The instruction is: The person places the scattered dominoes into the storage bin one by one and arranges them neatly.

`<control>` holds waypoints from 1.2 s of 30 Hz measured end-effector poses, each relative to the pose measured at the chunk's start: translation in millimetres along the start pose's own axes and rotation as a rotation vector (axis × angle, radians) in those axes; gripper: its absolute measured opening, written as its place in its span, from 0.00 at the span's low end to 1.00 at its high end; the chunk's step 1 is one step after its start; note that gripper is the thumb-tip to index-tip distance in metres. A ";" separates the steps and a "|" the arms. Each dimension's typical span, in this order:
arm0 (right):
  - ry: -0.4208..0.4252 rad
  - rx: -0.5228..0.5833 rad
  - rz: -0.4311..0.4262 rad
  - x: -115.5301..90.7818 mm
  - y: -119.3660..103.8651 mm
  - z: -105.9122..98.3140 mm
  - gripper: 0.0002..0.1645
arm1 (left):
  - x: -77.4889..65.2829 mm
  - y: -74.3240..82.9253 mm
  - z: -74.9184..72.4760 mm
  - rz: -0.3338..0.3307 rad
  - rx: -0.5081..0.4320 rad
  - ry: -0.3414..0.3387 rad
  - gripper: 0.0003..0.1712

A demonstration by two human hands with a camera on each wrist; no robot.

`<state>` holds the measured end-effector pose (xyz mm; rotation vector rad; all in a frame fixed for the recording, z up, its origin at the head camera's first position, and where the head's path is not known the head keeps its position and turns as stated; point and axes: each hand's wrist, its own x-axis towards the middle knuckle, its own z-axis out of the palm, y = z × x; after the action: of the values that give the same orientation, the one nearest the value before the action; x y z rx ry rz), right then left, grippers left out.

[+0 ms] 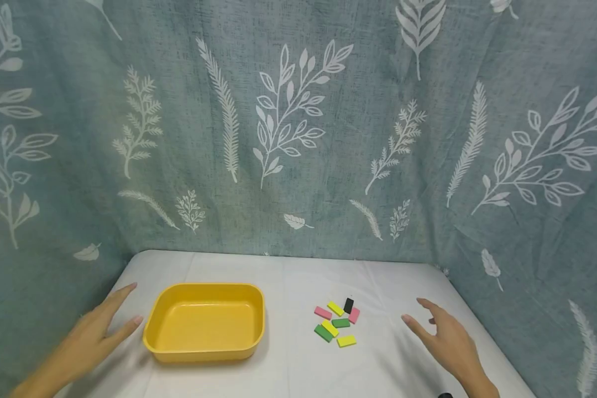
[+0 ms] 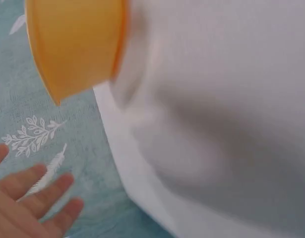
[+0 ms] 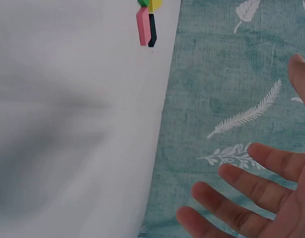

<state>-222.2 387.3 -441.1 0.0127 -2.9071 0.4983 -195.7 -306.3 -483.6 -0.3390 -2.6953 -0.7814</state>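
My left hand [image 1: 90,334] hovers just left of a yellow rectangular tray [image 1: 204,356], its fingers extended and holding nothing. The tray has raised walls and a bare inside. To the right of it lies a loose group of small flat blocks: yellow [image 1: 346,341], green [image 1: 323,333], pink [image 1: 323,313] and black [image 1: 348,305]. Some of them touch or overlap. My right hand [image 1: 448,337] is held over the table right of the blocks, fingers spread and holding nothing. In the right wrist view a pink block [image 3: 143,27] lies against a black one [image 3: 152,30].
A white cloth covers the table [image 1: 298,376]. Blue-green curtains [image 1: 298,210] with white leaf prints hang behind it and along both sides. A small dark object [image 1: 445,395] shows at the bottom edge, near my right wrist.
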 end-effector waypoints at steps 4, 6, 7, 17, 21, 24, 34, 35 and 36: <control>-0.022 0.045 0.040 -0.1 -4.3 8.5 0.53 | 1.7 4.1 7.9 -0.063 -0.108 -0.037 0.42; -0.028 0.066 0.054 0.1 -5.6 13.4 0.51 | 2.4 4.9 11.7 -0.059 -0.127 -0.019 0.40; -0.030 0.076 0.059 0.3 -6.1 16.2 0.51 | 2.3 4.9 13.5 -0.058 -0.140 -0.009 0.39; -0.023 0.135 0.087 3.0 -13.9 40.0 0.49 | 4.8 3.3 29.3 -0.138 -0.242 -0.056 0.36; -0.035 0.159 0.099 2.4 -18.4 46.8 0.48 | 6.0 6.1 33.2 -0.193 -0.294 -0.094 0.38; -0.034 0.174 0.103 2.5 -20.5 52.0 0.47 | 7.3 6.4 35.2 -0.214 -0.332 -0.112 0.39; -0.044 0.198 0.116 5.5 -26.2 64.5 0.49 | 13.1 0.0 43.1 -0.233 -0.414 -0.138 0.40; -0.044 0.200 0.114 5.6 -26.4 65.6 0.48 | 13.7 0.1 43.0 -0.243 -0.424 -0.147 0.41; -0.044 0.201 0.113 5.8 -26.6 66.8 0.48 | 14.4 0.0 43.0 -0.252 -0.437 -0.157 0.41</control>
<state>-239.3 340.3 -493.0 -0.1138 -2.8991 0.8178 -218.9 -280.6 -512.9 -0.1616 -2.7227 -1.4824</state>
